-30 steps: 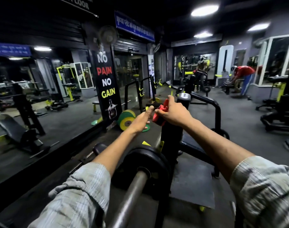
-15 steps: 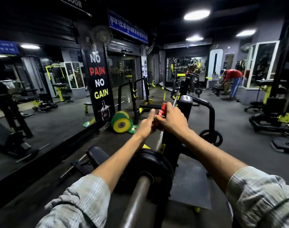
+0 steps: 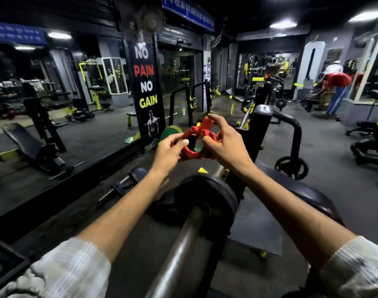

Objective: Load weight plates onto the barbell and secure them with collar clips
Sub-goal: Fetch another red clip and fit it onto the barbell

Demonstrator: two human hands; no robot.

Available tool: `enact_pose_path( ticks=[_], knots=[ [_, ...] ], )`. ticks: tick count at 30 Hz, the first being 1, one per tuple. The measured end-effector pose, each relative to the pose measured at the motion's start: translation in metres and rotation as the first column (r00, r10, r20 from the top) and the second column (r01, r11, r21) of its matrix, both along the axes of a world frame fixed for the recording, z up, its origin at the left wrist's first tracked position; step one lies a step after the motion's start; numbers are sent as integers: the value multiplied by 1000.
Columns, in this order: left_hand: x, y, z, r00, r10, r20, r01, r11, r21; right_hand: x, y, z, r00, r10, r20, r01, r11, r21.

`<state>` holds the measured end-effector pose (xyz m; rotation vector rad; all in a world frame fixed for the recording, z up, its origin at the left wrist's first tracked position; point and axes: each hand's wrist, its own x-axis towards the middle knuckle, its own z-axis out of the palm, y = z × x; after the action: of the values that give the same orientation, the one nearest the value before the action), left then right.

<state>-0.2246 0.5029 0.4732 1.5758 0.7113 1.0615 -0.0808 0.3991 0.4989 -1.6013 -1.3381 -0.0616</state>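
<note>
A red ring-shaped collar clip [image 3: 198, 140] hangs in the air in front of me, its lever sticking up. My left hand [image 3: 170, 150] pinches its left side and my right hand [image 3: 225, 145] grips its right side. Below the hands, the steel barbell [image 3: 179, 246] runs away from me with a black weight plate [image 3: 207, 196] on its sleeve. The bar rests on a black rack upright [image 3: 259, 134] behind the plate. The clip is above and beyond the plate, apart from the bar.
A black bench pad [image 3: 308, 196] lies right of the bar. A small plate [image 3: 291, 167] leans by the rack frame. Green and yellow plates [image 3: 169, 132] sit by the "NO PAIN NO GAIN" pillar [image 3: 146, 87]. A person in red [image 3: 334, 87] bends over far right.
The clip has turned so its ring faces me, and both hands now hold it by its sides, closer to me. My view has shifted nearer the plate.
</note>
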Motion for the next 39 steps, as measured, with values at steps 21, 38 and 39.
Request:
enact_pose_path(
  ticks=[21, 38, 39],
  knots=[
    [-269, -114, -87, 843, -514, -159, 483, 853, -196, -249, -186, -95, 947, 47, -317, -109, 977, -181],
    [-309, -151, -179, 752, -593, -288, 595, 799, -88, -295, -245, -173, 999, 43, -13, -45, 937, -347],
    [-309, -149, -180, 748, -596, -293, 605, 793, -68, -294, -245, -174, 999, 50, -4, -48, 938, -343]
  ],
)
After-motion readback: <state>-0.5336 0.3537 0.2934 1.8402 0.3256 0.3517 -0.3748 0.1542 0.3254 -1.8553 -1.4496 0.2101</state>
